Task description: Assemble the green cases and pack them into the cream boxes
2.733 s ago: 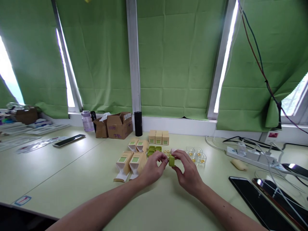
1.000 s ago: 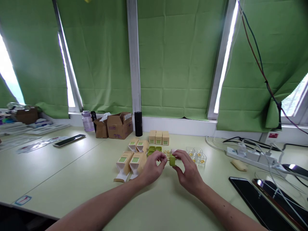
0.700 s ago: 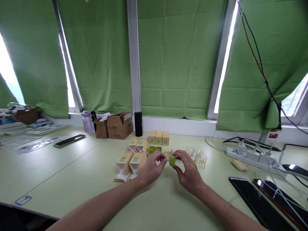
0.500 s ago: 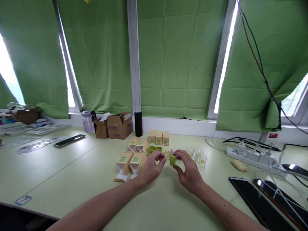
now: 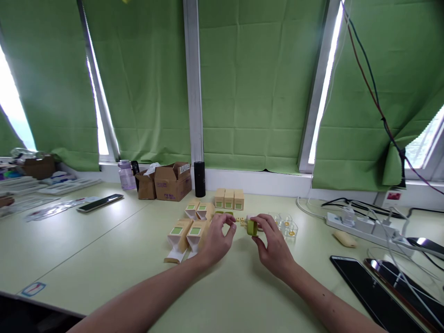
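A small olive-green square cup (image 5: 252, 227) is held between the thumb and fingers of my right hand (image 5: 274, 243), its hollow side partly facing the left. My left hand (image 5: 218, 237) is just left of it, apart from the cup, with thumb and forefinger curled close in a pinch; whatever they hold, if anything, is too small to make out. Behind the left hand, more green pieces (image 5: 224, 213) are mostly hidden. Tiny yellow pieces (image 5: 240, 219) lie between the hands. Clear cups with gold bits (image 5: 290, 230) stand beyond the right hand.
Open kraft boxes (image 5: 178, 231) with green labels stand left of my hands, and closed ones (image 5: 229, 199) at the back. Cardboard cartons (image 5: 172, 181) and a black cylinder (image 5: 199, 179) line the wall. On the right are a power strip (image 5: 360, 226), cables and a tablet (image 5: 373, 289).
The green cup has turned in my right hand, now showing its hollow side. My left hand has drawn slightly left and away from it, covering more of the green pieces behind.
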`<state>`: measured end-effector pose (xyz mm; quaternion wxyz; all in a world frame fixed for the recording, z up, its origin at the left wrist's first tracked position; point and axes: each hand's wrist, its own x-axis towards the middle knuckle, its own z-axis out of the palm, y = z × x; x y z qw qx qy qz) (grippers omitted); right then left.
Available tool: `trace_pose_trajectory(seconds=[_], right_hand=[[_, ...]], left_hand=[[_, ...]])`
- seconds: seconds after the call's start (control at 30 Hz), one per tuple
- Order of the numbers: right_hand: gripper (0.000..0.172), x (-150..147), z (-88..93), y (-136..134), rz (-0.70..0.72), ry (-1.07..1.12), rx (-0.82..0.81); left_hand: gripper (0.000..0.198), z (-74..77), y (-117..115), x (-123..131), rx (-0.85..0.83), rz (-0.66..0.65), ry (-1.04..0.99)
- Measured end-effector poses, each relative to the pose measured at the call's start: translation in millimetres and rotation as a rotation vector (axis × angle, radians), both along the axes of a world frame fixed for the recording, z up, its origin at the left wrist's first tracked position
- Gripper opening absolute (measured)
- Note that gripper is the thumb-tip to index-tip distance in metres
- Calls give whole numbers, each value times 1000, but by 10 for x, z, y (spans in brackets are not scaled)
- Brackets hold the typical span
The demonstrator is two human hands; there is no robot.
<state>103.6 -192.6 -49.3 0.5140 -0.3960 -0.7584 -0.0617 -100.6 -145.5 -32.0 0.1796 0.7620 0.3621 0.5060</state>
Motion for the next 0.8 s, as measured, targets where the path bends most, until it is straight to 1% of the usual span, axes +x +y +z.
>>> trace_pose_trajectory(seconds=[0.07,0.17,0.23,0.3,0.4,0.5,0.8], right_hand=[[57,-5,-2,-5,2,-20,14],[60,-17,4,-22,5,-51,37],[60,-27,17,-39,18,-66,56],[57,-35,33,-55,41,-80,89],[47,-37,52,-71,69,-106,141],[39,-33,65,-77,61,-137,179],[36,-24,90,-78,34,-190,233]], left_hand=[[13,16,-44,3,58,-32,15],[36,30,-91,11,136,-99,58],[51,29,-105,18,188,-142,93],[58,26,-110,21,235,-179,113],[58,30,-111,16,305,-209,120],[54,38,-106,9,362,-215,116],[52,30,-81,16,389,-216,82]])
